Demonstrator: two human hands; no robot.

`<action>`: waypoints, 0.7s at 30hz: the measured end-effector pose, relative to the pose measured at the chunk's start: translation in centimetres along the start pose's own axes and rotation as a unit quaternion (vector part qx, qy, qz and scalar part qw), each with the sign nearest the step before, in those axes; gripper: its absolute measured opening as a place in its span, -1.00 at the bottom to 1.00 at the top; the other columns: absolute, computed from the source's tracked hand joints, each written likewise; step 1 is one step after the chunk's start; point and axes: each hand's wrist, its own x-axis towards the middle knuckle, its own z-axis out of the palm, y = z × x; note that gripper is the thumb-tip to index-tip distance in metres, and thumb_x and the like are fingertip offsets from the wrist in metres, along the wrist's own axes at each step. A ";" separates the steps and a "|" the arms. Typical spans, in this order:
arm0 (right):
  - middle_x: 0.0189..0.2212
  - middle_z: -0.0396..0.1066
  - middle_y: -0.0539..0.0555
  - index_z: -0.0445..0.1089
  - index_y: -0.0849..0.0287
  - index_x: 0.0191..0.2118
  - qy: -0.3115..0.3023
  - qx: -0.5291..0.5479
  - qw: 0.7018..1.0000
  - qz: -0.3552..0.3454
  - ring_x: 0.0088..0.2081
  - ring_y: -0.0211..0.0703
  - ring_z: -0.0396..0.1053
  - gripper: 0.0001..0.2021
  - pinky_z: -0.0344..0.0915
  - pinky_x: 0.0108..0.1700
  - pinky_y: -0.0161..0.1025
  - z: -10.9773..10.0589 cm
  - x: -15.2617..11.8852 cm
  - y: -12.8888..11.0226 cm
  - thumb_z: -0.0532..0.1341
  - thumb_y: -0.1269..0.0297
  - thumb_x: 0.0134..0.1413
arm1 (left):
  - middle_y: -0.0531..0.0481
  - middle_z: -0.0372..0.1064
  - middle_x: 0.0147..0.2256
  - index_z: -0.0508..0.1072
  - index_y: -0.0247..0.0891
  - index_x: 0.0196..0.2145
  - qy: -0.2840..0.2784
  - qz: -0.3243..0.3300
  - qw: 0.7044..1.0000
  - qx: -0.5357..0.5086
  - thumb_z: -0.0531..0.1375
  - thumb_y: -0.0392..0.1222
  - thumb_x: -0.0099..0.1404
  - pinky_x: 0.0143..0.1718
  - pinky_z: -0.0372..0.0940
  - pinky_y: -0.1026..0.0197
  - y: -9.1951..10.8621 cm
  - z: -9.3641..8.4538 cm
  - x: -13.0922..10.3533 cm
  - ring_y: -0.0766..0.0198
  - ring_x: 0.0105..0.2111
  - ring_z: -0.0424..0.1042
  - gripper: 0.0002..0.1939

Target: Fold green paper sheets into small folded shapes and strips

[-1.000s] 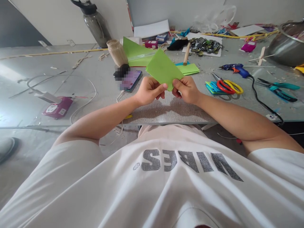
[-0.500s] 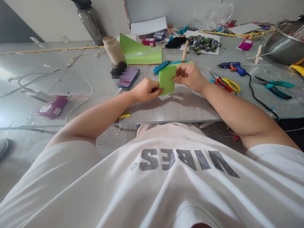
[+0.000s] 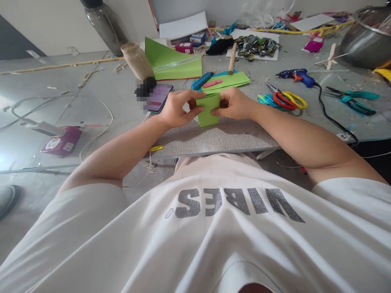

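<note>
A small folded piece of green paper (image 3: 208,112) is held upright just above the grey textured mat (image 3: 183,140). My left hand (image 3: 180,108) pinches its left edge, thumb on the near face and index finger along the top. On the right edge, my right hand (image 3: 236,103) grips it between thumb and fingers. Behind the hands lie more green paper (image 3: 235,80), a pink cutter-like tool (image 3: 212,83) and a blue tool (image 3: 202,81), perhaps a glue pen or knife. A phone (image 3: 160,97) with its screen lit rests beside my left hand.
Scissors with red and yellow handles (image 3: 288,100), a blue glue gun (image 3: 301,76) and teal-handled pliers (image 3: 351,101) lie to the right. Bottle caps (image 3: 256,46) are heaped at the back. A metal pot (image 3: 363,44) stands far right, and a dark bottle (image 3: 105,28) back left.
My left hand has shifted up along the paper, its index finger now over the top edge. The paper has turned to face me more squarely. The view has shifted slightly.
</note>
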 end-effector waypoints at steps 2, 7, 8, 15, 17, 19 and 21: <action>-0.36 0.52 -0.06 0.62 0.04 -0.19 0.009 -0.009 1.000 -0.004 -0.36 -0.18 0.30 -0.71 0.26 -0.35 -0.22 -0.1 0.0 -0.1 0.72 0.21 0.16 | -0.07 0.77 -0.28 0.85 -0.12 0.12 0.008 -0.030 1.000 0.001 0.45 0.00 0.54 -0.20 0.64 0.09 0.4 0.1 0.0 0.13 -0.38 0.70 -0.69; -0.18 0.65 0.02 0.63 -0.03 0.12 0.088 -0.032 0.995 -0.045 -0.34 -0.14 0.45 -0.53 0.45 -0.31 -0.19 0.1 -0.4 -0.3 0.71 -0.10 0.32 | -0.10 0.79 -0.19 0.81 -0.13 0.10 0.004 -0.123 0.992 0.005 0.49 0.15 0.48 -0.09 0.67 0.07 0.3 0.3 -0.2 0.13 -0.33 0.70 -0.61; -0.15 0.67 0.04 0.63 -0.04 0.15 0.096 -0.047 0.993 -0.056 -0.34 -0.13 0.47 -0.52 0.48 -0.28 -0.17 0.1 -0.5 -0.2 0.69 -0.14 0.35 | -0.11 0.80 -0.16 0.80 -0.13 0.09 0.004 -0.133 0.991 0.005 0.50 0.17 0.49 -0.06 0.68 0.07 0.2 0.4 -0.3 0.14 -0.31 0.71 -0.60; -0.01 0.78 0.15 0.74 0.01 0.15 0.090 -0.156 0.977 -0.114 -0.25 -0.03 0.64 -0.63 0.66 -0.03 -0.01 -0.2 -0.7 0.2 0.56 -0.15 0.53 | -0.19 0.82 -0.09 0.81 -0.17 0.09 -0.028 -0.096 0.995 0.022 0.40 0.20 0.59 -0.06 0.68 0.08 0.2 0.3 -0.1 0.09 -0.23 0.77 -0.59; 0.04 0.79 0.18 0.75 0.03 0.19 0.090 -0.165 0.975 -0.123 -0.25 -0.03 0.65 -0.61 0.67 -0.01 0.00 -0.2 -0.8 0.2 0.54 -0.15 0.56 | -0.19 0.83 -0.09 0.81 -0.18 0.11 -0.028 -0.090 0.995 0.015 0.40 0.19 0.59 -0.08 0.67 0.09 0.3 0.4 -0.2 0.11 -0.25 0.77 -0.58; 0.09 0.79 0.19 0.75 0.00 0.23 0.093 -0.169 0.973 -0.126 -0.22 -0.02 0.66 -0.59 0.68 -0.01 -0.01 -0.1 -0.8 0.1 0.51 -0.17 0.58 | -0.18 0.83 -0.09 0.80 -0.18 0.10 -0.020 -0.106 0.994 0.007 0.44 0.21 0.56 -0.08 0.67 0.10 0.3 0.6 -0.3 0.13 -0.27 0.75 -0.57; 0.09 0.78 0.18 0.75 -0.05 0.25 0.093 -0.177 0.972 -0.123 -0.16 0.02 0.68 -0.59 0.69 -0.01 -0.02 0.0 -0.8 0.1 0.49 -0.21 0.59 | -0.17 0.82 -0.09 0.79 -0.16 0.07 -0.016 -0.122 0.992 0.006 0.46 0.24 0.55 -0.07 0.67 0.10 0.4 0.8 -0.3 0.15 -0.28 0.73 -0.57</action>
